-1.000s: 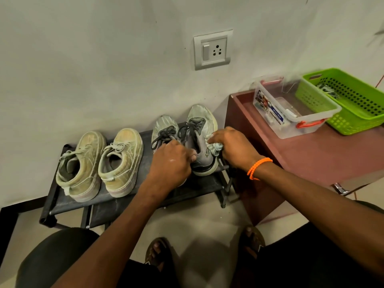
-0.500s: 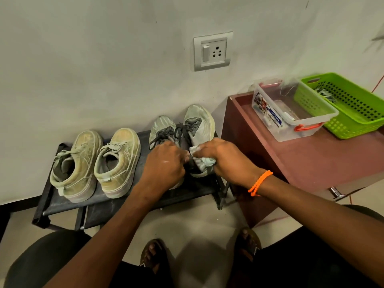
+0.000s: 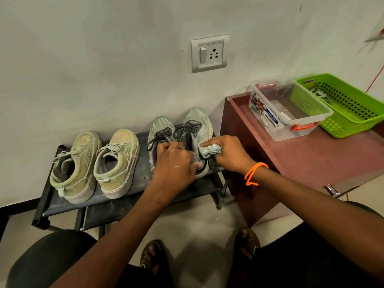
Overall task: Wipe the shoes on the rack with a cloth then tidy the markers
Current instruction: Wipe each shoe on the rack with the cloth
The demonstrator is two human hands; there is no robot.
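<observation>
Two pairs of shoes stand on a low black rack [image 3: 62, 206]. The beige pair [image 3: 93, 165] is on the left. The grey pair with dark laces [image 3: 180, 125] is on the right, against the wall. My left hand [image 3: 174, 165] grips the collar of the right grey shoe and steadies it. My right hand [image 3: 226, 152] holds a bunched pale cloth [image 3: 209, 149] pressed to that shoe's outer side. An orange band circles my right wrist. Markers lie in the green basket [image 3: 353, 119], only partly visible.
A maroon side table [image 3: 311, 161] stands right of the rack, bearing a clear plastic box [image 3: 291, 115] and the green basket. A wall socket [image 3: 209, 53] sits above the shoes. My knees and sandalled feet fill the bottom of the view.
My right hand slid the cloth down toward the heel, then back up along the grey shoe's side. My left hand kept its grip on the shoe.
</observation>
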